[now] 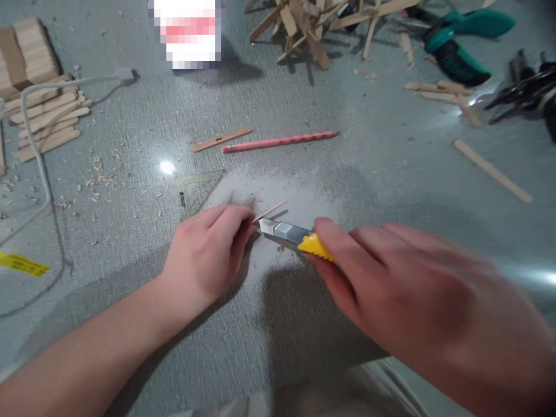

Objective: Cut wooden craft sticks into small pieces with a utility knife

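My left hand (208,249) is closed on a thin wooden stick (273,209), whose free end points up and to the right. From the right, my right hand (391,289) grips a yellow utility knife (316,245). The knife's metal blade reaches left to the stick, right beside my left fingertips; whether it touches the wood is hard to tell. Beyond my hands lie a pink pencil (280,141) and a flat wooden stick with a small slot (223,139). A clear triangle ruler (200,188) rests just behind my left hand.
Craft sticks (50,124) and a grey cable (32,133) lie at the left. At the back are a blurred white object (191,32) and a stick pile (299,26). Green-handled pliers (460,58), dark tools (530,87) and a loose stick (493,171) are at the right.
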Demonstrator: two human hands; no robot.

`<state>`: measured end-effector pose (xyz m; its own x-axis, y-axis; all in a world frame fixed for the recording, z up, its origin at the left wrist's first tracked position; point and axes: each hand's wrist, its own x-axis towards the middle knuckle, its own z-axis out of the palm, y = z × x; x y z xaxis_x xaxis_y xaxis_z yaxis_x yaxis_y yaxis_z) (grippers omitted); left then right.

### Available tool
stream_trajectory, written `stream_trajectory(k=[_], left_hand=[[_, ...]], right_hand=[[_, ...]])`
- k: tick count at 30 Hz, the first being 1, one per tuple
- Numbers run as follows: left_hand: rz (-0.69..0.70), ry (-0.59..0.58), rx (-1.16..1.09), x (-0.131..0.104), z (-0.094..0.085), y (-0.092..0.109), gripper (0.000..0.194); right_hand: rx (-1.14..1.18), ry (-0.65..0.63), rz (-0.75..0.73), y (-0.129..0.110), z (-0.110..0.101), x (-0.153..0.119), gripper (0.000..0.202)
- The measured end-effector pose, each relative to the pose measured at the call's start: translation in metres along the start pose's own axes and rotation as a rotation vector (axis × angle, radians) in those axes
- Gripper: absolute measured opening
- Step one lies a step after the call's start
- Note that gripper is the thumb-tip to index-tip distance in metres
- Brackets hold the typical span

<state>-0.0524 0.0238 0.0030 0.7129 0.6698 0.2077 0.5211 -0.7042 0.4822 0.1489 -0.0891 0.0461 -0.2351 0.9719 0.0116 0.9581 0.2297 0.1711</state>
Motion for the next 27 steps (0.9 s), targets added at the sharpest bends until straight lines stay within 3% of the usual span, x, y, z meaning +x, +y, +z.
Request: stream_trajectory(k=[10,15,27], left_hand=[[-0.113,0.018,-0.114,-0.004,-0.006,0.007,0.005],[-0.091,0.035,-0.141,-0.004,-0.007,0.010,0.009],[-0.051,0.031,-0.160,-0.003,-0.010,0.011,0.014]], right_hand=[[0.007,-0.002,0.112,-0.009,-0.003,0.003,0.026],[0.029,-0.042,0.167,-0.010,-0.007,0.004,0.022],[-0.001,-0.128,0.103,0.002,-0.009,0.013,0.014]])
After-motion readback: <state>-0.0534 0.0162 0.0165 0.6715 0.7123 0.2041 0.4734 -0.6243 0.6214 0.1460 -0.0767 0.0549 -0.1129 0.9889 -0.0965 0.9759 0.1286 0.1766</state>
